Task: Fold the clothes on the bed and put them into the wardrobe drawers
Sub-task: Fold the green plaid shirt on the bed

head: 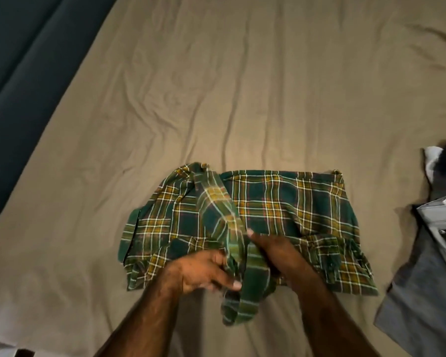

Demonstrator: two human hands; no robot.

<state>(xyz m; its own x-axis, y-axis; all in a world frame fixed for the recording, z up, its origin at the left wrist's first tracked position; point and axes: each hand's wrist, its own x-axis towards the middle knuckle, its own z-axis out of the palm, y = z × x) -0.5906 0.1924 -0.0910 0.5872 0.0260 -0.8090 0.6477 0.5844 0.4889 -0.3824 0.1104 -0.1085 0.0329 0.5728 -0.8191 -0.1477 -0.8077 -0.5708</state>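
Nearest the camera: both hands are together at the near edge of the plaid shirt (255, 222), on the bed (216, 86). Left hand (198, 269) has its fingers curled round a loose strip of the cloth, probably a sleeve, which runs diagonally across the shirt and trails off its near hem toward the person. Right hand (276, 253) sits just beside it on the same strip, thumb up against the fabric. Motion blur here; whether it pinches or merely presses, I cannot tell.

Shirt: green, yellow and white check, lying partly folded into a rough rectangle, left side rumpled, right side flatter.

Handling judgement: soft, light, limp woven cloth, likely flannel-like. No stiffness to hold a shape, so any unsupported part will droop and drag. Not fragile, not slippery; it should grip the sheet a little rather than slide. Best taken at seams, cuff or hem edges, with two holds spread apart so a fold line falls straight. Pinching mid-panel would only bunch it.

To the right, well apart from the shirt: grey garments (422, 292) at the frame edge, with something black and white (440, 161) beyond them.

Farther out: wrinkled tan sheet. Dark teal surface (18, 73) along the far left.
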